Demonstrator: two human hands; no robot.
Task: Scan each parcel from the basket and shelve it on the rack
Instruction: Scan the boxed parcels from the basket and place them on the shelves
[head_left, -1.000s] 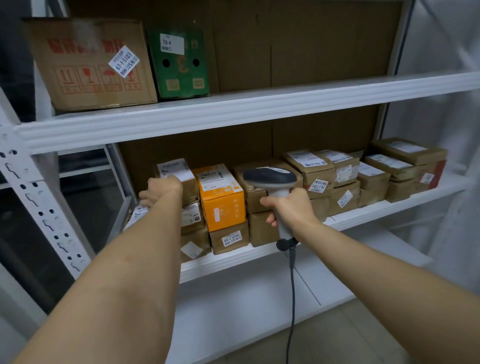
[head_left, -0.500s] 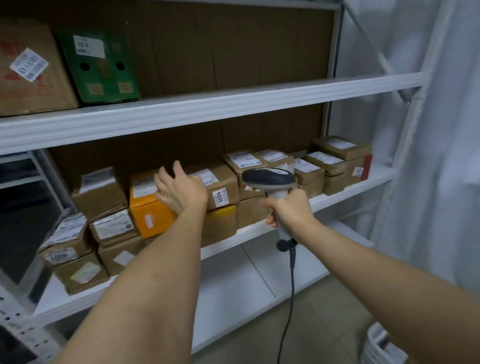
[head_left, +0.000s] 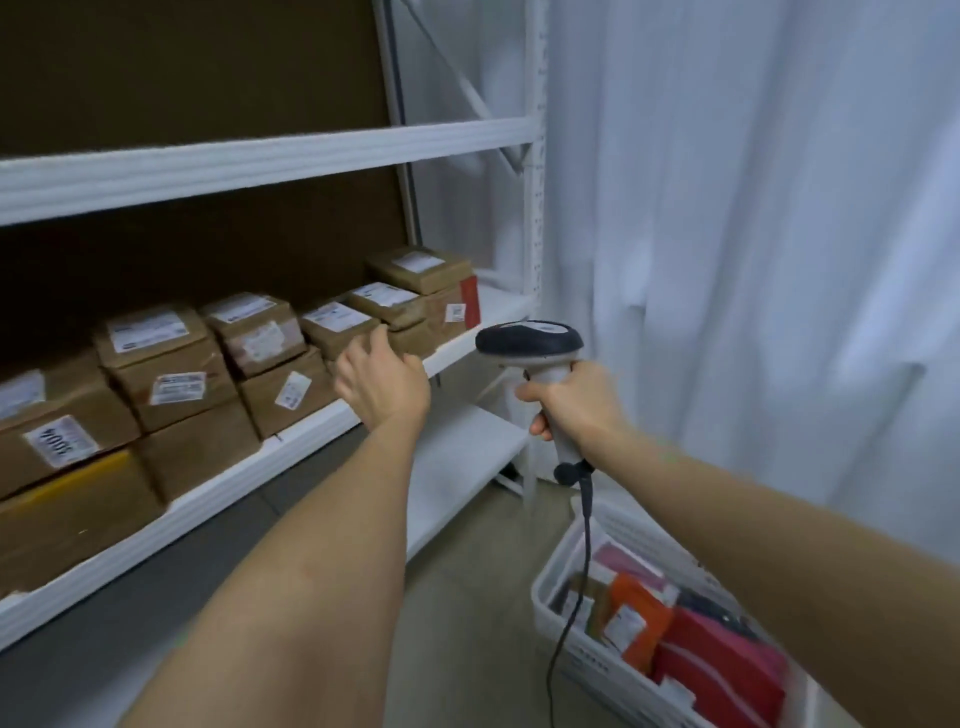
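Observation:
My right hand (head_left: 576, 402) grips the handle of a grey-and-black barcode scanner (head_left: 530, 340), whose cable hangs down toward the basket. My left hand (head_left: 382, 382) is empty, fingers relaxed, hovering in front of the middle shelf of the white rack (head_left: 260, 156). Several brown cardboard parcels (head_left: 161, 358) with white labels stand stacked along that shelf. A white basket (head_left: 558, 577) sits on the floor at lower right, holding red, orange and pink parcels (head_left: 722, 670); my right forearm hides part of it.
A white curtain (head_left: 753, 234) hangs to the right of the rack. The rack's upright post (head_left: 535, 208) stands at its right end. A lower white shelf (head_left: 457, 457) and grey floor (head_left: 467, 597) lie below.
The view has swung right and down, bringing the basket into sight. My left hand left the shelved parcels and moved right, empty. My right hand kept hold of the scanner.

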